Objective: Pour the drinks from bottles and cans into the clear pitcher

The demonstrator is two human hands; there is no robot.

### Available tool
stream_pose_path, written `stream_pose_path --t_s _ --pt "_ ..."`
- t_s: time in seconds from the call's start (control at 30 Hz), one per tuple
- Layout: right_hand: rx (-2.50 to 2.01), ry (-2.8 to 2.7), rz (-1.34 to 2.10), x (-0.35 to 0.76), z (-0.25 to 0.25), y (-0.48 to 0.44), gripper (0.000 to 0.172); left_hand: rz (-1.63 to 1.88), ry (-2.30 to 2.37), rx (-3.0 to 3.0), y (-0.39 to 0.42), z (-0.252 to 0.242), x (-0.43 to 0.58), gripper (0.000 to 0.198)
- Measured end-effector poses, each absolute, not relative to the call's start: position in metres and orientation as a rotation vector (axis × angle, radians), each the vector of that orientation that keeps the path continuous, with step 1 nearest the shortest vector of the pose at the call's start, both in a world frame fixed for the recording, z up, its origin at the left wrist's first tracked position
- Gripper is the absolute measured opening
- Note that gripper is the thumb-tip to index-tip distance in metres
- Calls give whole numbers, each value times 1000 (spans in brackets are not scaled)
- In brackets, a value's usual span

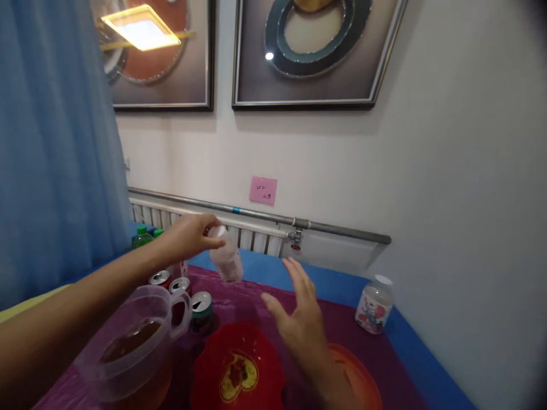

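My left hand point(199, 234) reaches across from the left and grips a clear plastic bottle point(229, 263) near its white cap. The bottle hangs tilted above the purple cloth, its base toward the right. My right hand point(301, 310) is raised over the table with thumb and fingers apart, holding nothing. Below and between the hands lies a red scalloped dish point(205, 367) with a yellow pattern. Under my left forearm stands a clear plastic pitcher point(141, 364) holding brownish liquid. Behind my right wrist shows an orange-red plate point(363, 376), partly hidden.
Several opened drink cans point(201, 307) stand beside the pitcher's handle. Green-capped bottles point(142, 236) are at the back left, near a blue curtain point(60, 142). A clear jar point(375, 306) with a white lid stands at the right. A pipe point(342, 230) and radiator point(258, 242) run along the wall.
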State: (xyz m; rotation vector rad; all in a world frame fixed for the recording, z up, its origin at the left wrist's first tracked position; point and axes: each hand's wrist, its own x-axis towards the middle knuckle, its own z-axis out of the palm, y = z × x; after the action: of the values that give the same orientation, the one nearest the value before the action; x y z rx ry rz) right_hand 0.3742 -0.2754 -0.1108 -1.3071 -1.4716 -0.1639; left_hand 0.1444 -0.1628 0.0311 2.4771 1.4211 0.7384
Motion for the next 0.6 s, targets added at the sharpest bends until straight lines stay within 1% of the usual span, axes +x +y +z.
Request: stream_pose_path --t_s 0.07,0.2,0.33,0.4,0.43,0.53,0.6 --pt "-1311 -1399 -222 395 -122 -275 52 635 1559 2523 -135 29 148 28" --pt "-1319 -1264 -312 429 -138 -272 44 362 1748 2582 -94 14 155 21" --pt "-1316 -1071 -551 470 -143 -267 40 144 1841 2587 -72 -7 162 28" --pt "-1352 -932 -585 496 -146 -268 46 84 1850 2590 -66 -17 163 32" --pt "-1387 -849 -552 510 -148 -269 51 65 1851 2590 -63 -22 162 34" --pt "-1518 -549 -332 547 -161 -274 73 39 1844 2580 -56 -33 153 35" --pt "-1569 -390 -203 565 -172 -277 85 47 1836 2562 -55 -38 147 34"
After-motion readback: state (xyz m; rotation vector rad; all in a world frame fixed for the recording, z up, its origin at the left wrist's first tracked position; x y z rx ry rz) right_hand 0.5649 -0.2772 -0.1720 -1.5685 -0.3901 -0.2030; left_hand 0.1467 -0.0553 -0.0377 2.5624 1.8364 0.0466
